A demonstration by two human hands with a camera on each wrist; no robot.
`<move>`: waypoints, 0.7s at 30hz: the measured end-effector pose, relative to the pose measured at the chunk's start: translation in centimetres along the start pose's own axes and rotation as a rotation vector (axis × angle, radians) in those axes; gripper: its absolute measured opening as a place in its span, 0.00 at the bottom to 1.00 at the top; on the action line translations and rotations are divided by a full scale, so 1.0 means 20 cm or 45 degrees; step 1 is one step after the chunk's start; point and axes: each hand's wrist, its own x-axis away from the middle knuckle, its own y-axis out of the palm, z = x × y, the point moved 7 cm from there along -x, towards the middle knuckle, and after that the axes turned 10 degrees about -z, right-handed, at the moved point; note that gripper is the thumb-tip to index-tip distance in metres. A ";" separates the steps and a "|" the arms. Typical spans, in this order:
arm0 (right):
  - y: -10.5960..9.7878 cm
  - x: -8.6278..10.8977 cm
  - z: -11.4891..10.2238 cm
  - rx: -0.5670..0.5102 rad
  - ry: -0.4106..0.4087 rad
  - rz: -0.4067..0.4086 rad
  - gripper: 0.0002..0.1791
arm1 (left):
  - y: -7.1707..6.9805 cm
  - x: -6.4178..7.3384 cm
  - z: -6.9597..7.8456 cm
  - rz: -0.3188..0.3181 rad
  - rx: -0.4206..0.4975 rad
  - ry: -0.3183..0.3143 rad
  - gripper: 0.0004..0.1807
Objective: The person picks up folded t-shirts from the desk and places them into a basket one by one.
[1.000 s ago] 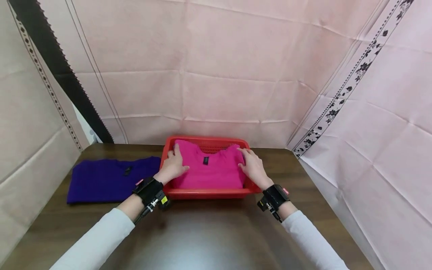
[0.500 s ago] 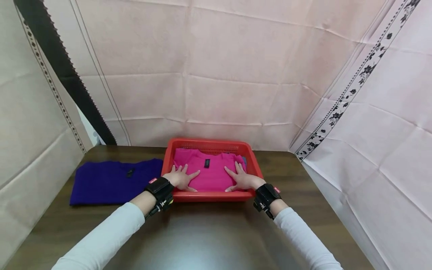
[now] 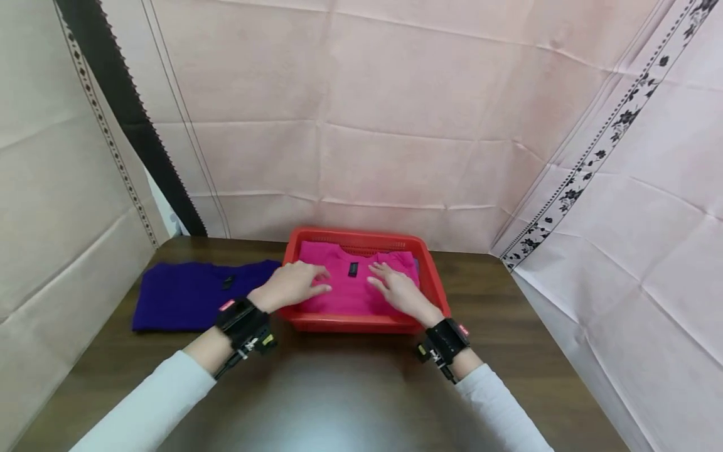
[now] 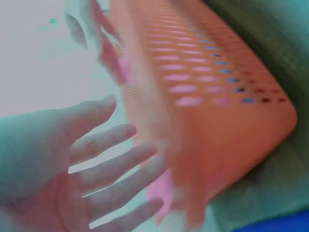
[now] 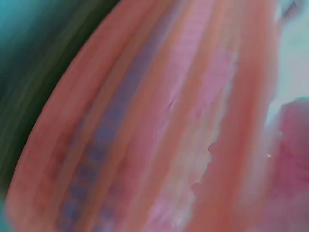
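A folded bright pink shirt (image 3: 347,295) with a dark neck label lies in a red plastic basket (image 3: 356,324). Above the basket's left side is my left hand (image 3: 289,285), palm down over the rim and the shirt's edge. Its fingers (image 4: 118,169) are spread and loosely straight in the left wrist view, holding nothing. On the other side, my right hand (image 3: 402,295) hovers over the shirt's right part with relaxed, slightly bent fingers and nothing in them. The right wrist view is blurred; the basket's slotted wall (image 5: 130,140) fills most of it.
A folded dark blue-purple shirt (image 3: 186,298) lies on the brown wooden table (image 3: 339,389), just left of the basket. Something blue shows through the basket's lower holes (image 4: 234,80), beneath the pink. Pale cloth curtains (image 3: 395,125) hang behind and at both sides.
My hands went from the shirt's upper sides to pressing flat on its lower part, then lifted off it. The left hand has shifted left toward the rim. The shirt sits lower in the basket.
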 end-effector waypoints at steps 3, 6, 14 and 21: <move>0.02 -0.03 -0.26 -0.047 -0.179 0.128 0.25 | -0.13 0.14 -0.07 0.217 0.006 -0.002 0.14; 0.07 -0.07 -0.52 -0.068 -0.330 0.185 0.23 | -0.21 0.29 -0.18 0.370 -0.004 -0.054 0.11; 0.39 -0.20 -1.06 0.097 -0.592 0.110 0.23 | -0.15 0.57 -0.61 0.468 0.003 -0.342 0.10; 0.80 -0.34 -1.09 0.236 -0.401 -0.418 0.40 | 0.17 0.70 -1.01 0.118 0.070 -0.550 0.38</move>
